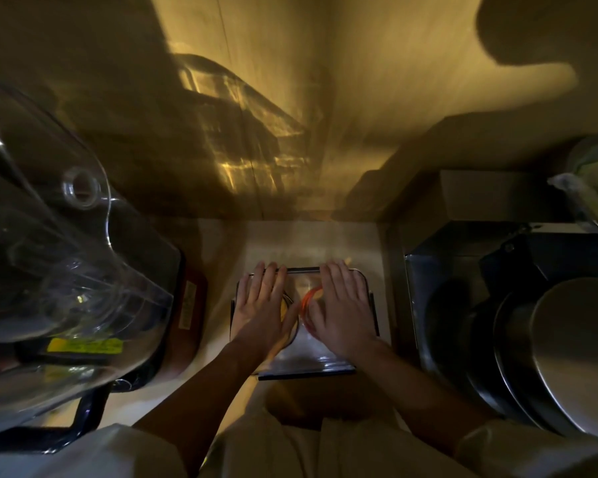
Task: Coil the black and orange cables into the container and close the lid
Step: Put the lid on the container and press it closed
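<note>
Clear plastic lid [311, 360] sits on the container [373, 315], with the orange cable [306, 300] coiled beneath it. Your left hand [263, 305] and right hand [339, 308] lie flat on that lid, fingers straight.

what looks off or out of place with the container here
Nothing clearly amiss: both hands, left hand and right hand, press flat on the clear lid, orange cable coiled beneath. Dim light hides the latches.
</note>
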Tool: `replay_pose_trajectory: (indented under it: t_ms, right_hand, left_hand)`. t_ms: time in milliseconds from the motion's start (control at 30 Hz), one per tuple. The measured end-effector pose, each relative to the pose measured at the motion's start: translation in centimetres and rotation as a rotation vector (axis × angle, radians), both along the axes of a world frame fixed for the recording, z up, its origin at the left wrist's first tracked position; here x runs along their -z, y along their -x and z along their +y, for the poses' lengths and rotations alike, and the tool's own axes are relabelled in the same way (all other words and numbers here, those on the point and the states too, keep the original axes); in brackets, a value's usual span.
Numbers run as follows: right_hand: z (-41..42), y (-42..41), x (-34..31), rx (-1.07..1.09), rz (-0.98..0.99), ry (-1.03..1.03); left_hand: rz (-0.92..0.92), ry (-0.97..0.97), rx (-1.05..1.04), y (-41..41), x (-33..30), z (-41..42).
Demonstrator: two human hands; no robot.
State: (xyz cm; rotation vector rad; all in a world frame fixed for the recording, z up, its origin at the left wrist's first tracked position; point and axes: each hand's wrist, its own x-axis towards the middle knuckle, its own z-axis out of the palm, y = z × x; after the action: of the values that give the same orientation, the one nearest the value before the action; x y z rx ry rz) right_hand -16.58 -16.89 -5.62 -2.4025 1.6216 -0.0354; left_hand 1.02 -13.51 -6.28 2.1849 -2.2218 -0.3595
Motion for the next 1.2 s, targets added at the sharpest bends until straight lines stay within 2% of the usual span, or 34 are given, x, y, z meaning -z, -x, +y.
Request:
replay_pose_trajectory:
  t_ms: [400,633,833,1033,1200]
  right_hand:
    - [-0.2,-0.2,0.0,0.04,0.005,0.001]
    - [2.2,1.6,-1.2,0.09,-0.202,-0.068]
    - [7.4,3.6,-1.1,0.019,-0.174,-0.12]
    - [10.6,5.1,1.2,-0.018,-0.016,-0.145]
    - [10.6,5.0,1.4,-0.004,-0.003,-0.126]
  left_hand:
    - [0.014,-0.04,0.047,-0.5,-0.4,-1.2]
    - [0.232,0.038,0.033,-0.1,-1.5,3.0]
    - [0.283,0.035,-0.009,0.5,-0.9,8.7]
    - [0.185,-0.05,0.056,0.0,0.2,11.5]
    - [0.163,-0.082,0.05,0.2,0.1,11.7]
